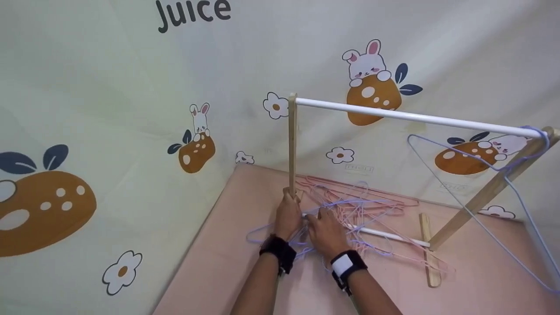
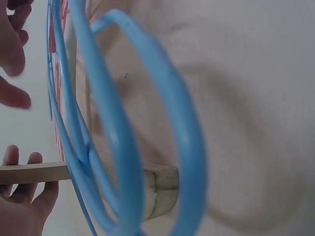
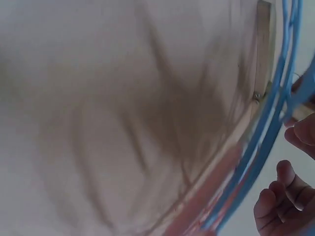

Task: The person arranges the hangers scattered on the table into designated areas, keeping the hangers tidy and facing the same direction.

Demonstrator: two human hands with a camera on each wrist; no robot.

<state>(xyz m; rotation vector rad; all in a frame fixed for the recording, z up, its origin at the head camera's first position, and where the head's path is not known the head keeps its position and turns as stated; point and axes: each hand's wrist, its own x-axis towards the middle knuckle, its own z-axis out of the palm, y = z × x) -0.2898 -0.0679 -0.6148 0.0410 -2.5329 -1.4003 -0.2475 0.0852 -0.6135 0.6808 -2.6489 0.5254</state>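
Standing on a pink surface (image 1: 218, 253), one rack (image 1: 407, 115) shows pale-wood framing and two smooth white rods, upper and lower. Uprights: two. Wooden feet: two, the left foot (image 2: 160, 191) seen from the left wrist.

Hangers: thin, slightly glossy. One pale blue hanger (image 1: 506, 172) hooks over the upper rod at the rack's right end and hangs askew. One tangled heap of hangers (image 1: 358, 214), pink and blue, lies about the rack's lower rod (image 1: 389, 235), overlapping too closely for a count.

Hands: two, each with one black wristband (image 1: 278, 253). Left hand (image 1: 288, 214) grips the rack's left upright (image 1: 292, 148) low down. Right hand (image 1: 327, 232) sits beside it, near the lower rod's left end; its fingers bend loosely, thumb apart; whether it touches a hanger cannot be told.
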